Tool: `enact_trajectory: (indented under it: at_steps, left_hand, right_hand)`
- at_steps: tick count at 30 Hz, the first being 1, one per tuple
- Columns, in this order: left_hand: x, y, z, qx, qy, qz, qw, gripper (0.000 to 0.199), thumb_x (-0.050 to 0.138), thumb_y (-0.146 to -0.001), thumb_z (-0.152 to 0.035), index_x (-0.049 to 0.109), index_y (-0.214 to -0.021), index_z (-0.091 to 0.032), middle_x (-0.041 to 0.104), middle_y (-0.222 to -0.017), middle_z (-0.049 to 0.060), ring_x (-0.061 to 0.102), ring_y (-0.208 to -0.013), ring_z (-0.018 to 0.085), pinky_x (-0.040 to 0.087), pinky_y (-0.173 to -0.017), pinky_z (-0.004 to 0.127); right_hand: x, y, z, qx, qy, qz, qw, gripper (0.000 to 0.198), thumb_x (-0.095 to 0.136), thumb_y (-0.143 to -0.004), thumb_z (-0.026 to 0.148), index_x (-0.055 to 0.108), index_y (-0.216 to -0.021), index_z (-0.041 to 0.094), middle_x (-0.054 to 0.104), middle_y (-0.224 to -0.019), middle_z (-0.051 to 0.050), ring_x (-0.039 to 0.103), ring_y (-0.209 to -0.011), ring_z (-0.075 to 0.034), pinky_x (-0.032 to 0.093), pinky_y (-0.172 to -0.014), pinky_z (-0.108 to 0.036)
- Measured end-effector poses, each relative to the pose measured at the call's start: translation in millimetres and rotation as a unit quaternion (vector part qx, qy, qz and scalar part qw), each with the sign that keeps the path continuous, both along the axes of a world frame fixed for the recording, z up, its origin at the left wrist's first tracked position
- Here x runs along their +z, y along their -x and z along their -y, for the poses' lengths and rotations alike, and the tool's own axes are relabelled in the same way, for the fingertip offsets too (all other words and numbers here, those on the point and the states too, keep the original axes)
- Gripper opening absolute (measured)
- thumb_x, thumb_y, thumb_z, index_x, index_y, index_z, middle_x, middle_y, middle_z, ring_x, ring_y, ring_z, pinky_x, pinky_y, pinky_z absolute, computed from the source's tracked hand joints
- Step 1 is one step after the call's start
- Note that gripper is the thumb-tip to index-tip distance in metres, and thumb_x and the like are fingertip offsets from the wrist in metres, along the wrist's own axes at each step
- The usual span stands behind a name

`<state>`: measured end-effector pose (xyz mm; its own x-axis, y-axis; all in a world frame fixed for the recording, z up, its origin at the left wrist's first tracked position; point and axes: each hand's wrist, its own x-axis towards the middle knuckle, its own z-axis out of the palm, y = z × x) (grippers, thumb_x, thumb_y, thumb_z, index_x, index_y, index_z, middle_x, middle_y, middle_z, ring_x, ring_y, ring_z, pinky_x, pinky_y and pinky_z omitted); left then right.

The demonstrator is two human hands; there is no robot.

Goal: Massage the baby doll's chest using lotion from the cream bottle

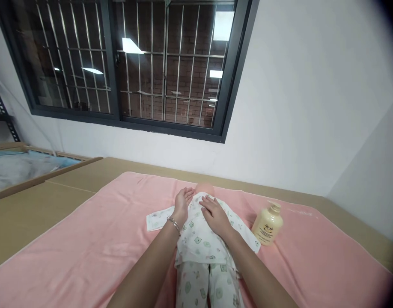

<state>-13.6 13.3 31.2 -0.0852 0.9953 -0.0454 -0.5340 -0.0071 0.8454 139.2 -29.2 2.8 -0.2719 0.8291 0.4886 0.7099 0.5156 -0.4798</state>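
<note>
One doll (pixel 199 246), head (pixel 205 188) toward far edge of blanket (pixel 77 256), my left hand (pixel 183 203) spread beside it, my right hand (pixel 216 217) spread over it, presumably for steadying.

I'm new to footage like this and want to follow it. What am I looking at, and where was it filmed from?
There is no machine: these are a person's own bare hands, in a single picture from a head-worn camera looking forward and down. A pink blanket covers part of the surface, and a small doll-like figure in printed clothes lies on it. The left hand, with a bracelet, is open beside the figure's head; the right hand is spread over its front. Neither appears to hold anything. To the right, on the blanket, is a pale yellow pump bottle. Behind is a barred window.
</note>
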Motion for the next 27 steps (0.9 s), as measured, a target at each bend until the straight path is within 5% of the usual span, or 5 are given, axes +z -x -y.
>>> enact_trajectory:
  at_steps: [5, 9, 16, 23, 27]
  left_hand:
    - [-17.3, -16.2, 10.6, 0.020, -0.109, -0.105, 0.988, 0.018, 0.054, -0.081, -0.029, 0.068, -0.080, -0.019, 0.070, -0.100, 0.007, 0.060, -0.107, 0.021, 0.038, -0.105, 0.035]
    - [-30.3, -22.9, 13.2, 0.070, -0.202, -0.311, 0.926, 0.026, 0.049, -0.087, -0.036, 0.070, -0.088, -0.020, 0.068, -0.112, 0.009, 0.052, -0.121, 0.025, 0.032, -0.109, 0.040]
    - [-36.8, -23.0, 9.8, 0.084, -0.210, -0.392, 0.892, 0.032, 0.042, -0.091, -0.037, 0.068, -0.093, -0.019, 0.068, -0.110, 0.010, 0.059, -0.111, 0.024, 0.038, -0.103, 0.039]
    - [-30.9, -23.3, 13.9, 0.078, -0.187, -0.353, 0.913, 0.018, 0.052, -0.085, -0.028, 0.069, -0.081, -0.024, 0.069, -0.096, 0.005, 0.060, -0.100, 0.023, 0.038, -0.102, 0.037]
    - [-32.5, -21.1, 10.3, 0.068, -0.196, -0.390, 0.897, 0.018, 0.051, -0.082, -0.020, 0.069, -0.086, -0.025, 0.068, -0.097, 0.005, 0.060, -0.097, 0.023, 0.040, -0.100, 0.039]
  right_hand:
    - [-5.1, -4.4, -0.6, -0.105, 0.032, 0.025, 0.994, 0.048, 0.035, -0.097, 0.037, 0.050, -0.137, 0.016, 0.039, -0.148, -0.010, 0.030, -0.140, -0.023, 0.017, -0.116, -0.045]
    - [-2.5, 17.6, 15.7, -0.191, 0.049, 0.091, 0.976, 0.053, 0.036, -0.096, 0.033, 0.041, -0.142, 0.008, 0.034, -0.149, -0.019, 0.026, -0.140, -0.033, 0.020, -0.113, -0.049]
    - [2.4, 3.7, 8.7, -0.047, 0.014, 0.064, 0.997, 0.044, 0.032, -0.097, 0.026, 0.049, -0.137, 0.026, 0.041, -0.148, -0.004, 0.027, -0.141, -0.023, 0.017, -0.115, -0.047]
    - [-0.5, 13.5, 13.5, -0.187, 0.029, 0.093, 0.978, 0.051, 0.032, -0.096, 0.029, 0.044, -0.141, 0.008, 0.039, -0.146, -0.020, 0.030, -0.138, -0.033, 0.021, -0.112, -0.050]
    - [1.6, 25.6, 22.5, -0.086, 0.004, 0.111, 0.990, 0.051, 0.036, -0.093, 0.022, 0.040, -0.144, 0.018, 0.036, -0.150, -0.008, 0.022, -0.142, -0.028, 0.013, -0.115, -0.050]
